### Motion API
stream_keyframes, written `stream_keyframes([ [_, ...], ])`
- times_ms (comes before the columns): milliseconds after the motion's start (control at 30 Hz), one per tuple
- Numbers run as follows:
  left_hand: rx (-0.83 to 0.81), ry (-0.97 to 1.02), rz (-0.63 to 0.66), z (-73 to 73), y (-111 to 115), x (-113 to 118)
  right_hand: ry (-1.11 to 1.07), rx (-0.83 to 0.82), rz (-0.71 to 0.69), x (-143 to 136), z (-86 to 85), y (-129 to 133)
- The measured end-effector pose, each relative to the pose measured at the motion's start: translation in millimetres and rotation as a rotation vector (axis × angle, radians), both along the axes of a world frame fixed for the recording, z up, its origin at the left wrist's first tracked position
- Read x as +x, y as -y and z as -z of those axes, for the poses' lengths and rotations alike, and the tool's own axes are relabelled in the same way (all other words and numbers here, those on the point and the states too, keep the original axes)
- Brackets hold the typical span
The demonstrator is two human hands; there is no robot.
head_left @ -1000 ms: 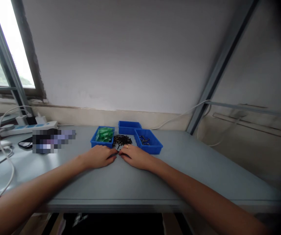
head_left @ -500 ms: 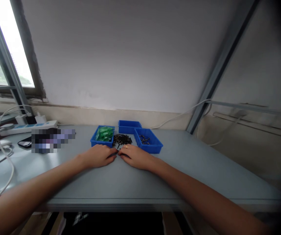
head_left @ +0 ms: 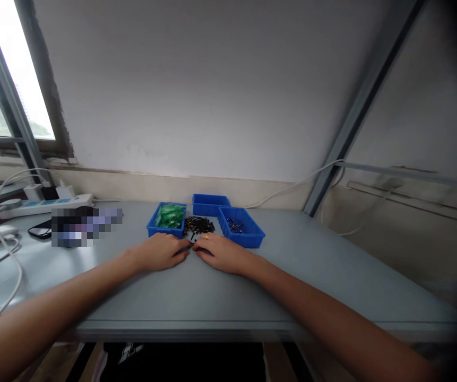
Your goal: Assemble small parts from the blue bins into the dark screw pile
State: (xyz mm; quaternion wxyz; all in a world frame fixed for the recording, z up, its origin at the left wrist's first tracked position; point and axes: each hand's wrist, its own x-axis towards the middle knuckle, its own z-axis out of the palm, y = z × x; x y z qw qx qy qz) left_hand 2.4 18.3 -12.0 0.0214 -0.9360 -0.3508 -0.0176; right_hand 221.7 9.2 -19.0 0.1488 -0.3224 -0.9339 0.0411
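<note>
At the near edge of the dark parts (head_left: 200, 225), between left bin (head_left: 165, 232) and right bin (head_left: 249, 241), my left hand (head_left: 160, 252) and right hand (head_left: 223, 253) nearly meet, gripping what I can't tell, probably handling them singly, which next calls for a careful pinch.

Bright window (head_left: 26, 69), tabletop (head_left: 204, 297) glare, dark right edge

Left arm (head_left: 73, 298) is slanting inward | right arm (head_left: 312, 305) is slanting inward opposite | left hand (head_left: 157, 252) and right hand (head_left: 222, 254) are facing each other, palms down | fingers (head_left: 179, 244) are curving, tips nearly meeting
</note>
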Motion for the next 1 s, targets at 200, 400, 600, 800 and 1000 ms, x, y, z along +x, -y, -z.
stream_keyframes([
  [200,-0.016,0.023,-0.007,0.6,-0.2,0.0,-0.007,-0.019,-0.001,1.7,-0.5,-0.3],
  [400,-0.001,0.041,0.021,2.1,-1.4,-1.9,0.000,-0.024,0.019,1.3,-2.0,1.1],
  [600,0.007,0.057,0.032,3.2,-2.2,-2.4,0.009,-0.020,0.017,1.8,-0.6,0.2],
  [800,0.035,0.020,0.022,3.2,-1.9,-1.7,0.015,-0.020,0.019,1.9,-2.4,1.4],
  [1000,0.018,0.053,0.039,2.9,-2.0,-2.6,0.000,-0.017,0.006,2.9,-0.8,0.0],
])
